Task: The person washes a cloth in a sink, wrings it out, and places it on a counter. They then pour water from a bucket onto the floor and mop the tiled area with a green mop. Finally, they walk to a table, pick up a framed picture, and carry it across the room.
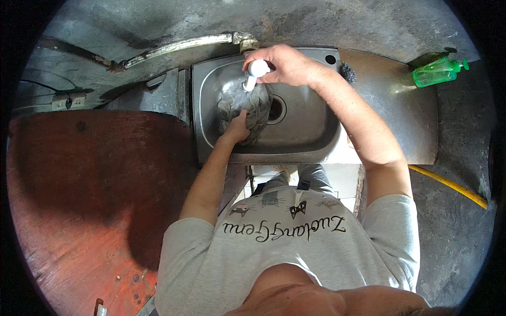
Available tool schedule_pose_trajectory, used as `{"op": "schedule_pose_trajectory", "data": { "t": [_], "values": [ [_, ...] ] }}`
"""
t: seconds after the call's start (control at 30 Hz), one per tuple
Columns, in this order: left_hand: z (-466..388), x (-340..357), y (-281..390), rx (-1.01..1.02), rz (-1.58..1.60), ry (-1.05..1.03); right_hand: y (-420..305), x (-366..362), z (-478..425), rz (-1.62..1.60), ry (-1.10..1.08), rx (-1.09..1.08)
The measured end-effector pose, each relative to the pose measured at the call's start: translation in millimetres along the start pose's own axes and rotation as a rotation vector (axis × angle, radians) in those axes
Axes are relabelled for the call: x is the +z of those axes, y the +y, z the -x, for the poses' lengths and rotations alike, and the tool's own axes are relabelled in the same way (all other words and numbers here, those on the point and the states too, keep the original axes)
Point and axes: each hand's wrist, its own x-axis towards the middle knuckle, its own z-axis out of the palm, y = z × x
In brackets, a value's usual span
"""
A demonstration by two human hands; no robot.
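A wet, crumpled grey cloth (pixel 259 114) lies in the left half of the stainless steel sink (pixel 308 136). My left hand (pixel 238 128) grips its near side, fingers partly lost in the folds. Above the cloth's far end, my right hand (pixel 282 65) holds the white tap (pixel 257 68) at its rounded top, with thumb and fingers around it. The white spout points down at the cloth. Just right of the cloth is the round drain (pixel 276 110), its left edge covered by the fabric.
A steel drainboard (pixel 395 110) extends to the right, with a scouring pad (pixel 348 73) and a green pump bottle (pixel 437 72). An old pipe (pixel 178 49) runs along the wall. Left stands a reddish-brown wooden tabletop (pixel 91 166), with a power socket (pixel 69 102) behind it.
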Motion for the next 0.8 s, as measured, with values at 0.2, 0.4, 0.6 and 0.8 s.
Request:
{"op": "schedule_pose_trajectory", "data": {
  "t": [0.2, 0.4, 0.6, 0.8],
  "values": [
    [10.7, -1.8, -3.1, 0.032, -0.181, -0.061, -9.0, -9.3, 8.8, 0.049, -0.064, -0.078],
    [8.3, 13.2, 0.7, -0.216, -0.150, -0.047, -15.2, -47.4, 31.1, 0.144, -0.074, -0.063],
    [-21.3, 38.6, -47.9, -0.052, -0.045, 0.044, -42.4, -45.9, 32.7, 0.412, -0.195, -0.173],
    [-7.4, -11.3, -3.1, -0.063, 0.211, 0.040, -25.4, -48.1, 21.4, 0.532, -0.086, -0.213]
  ]
}}
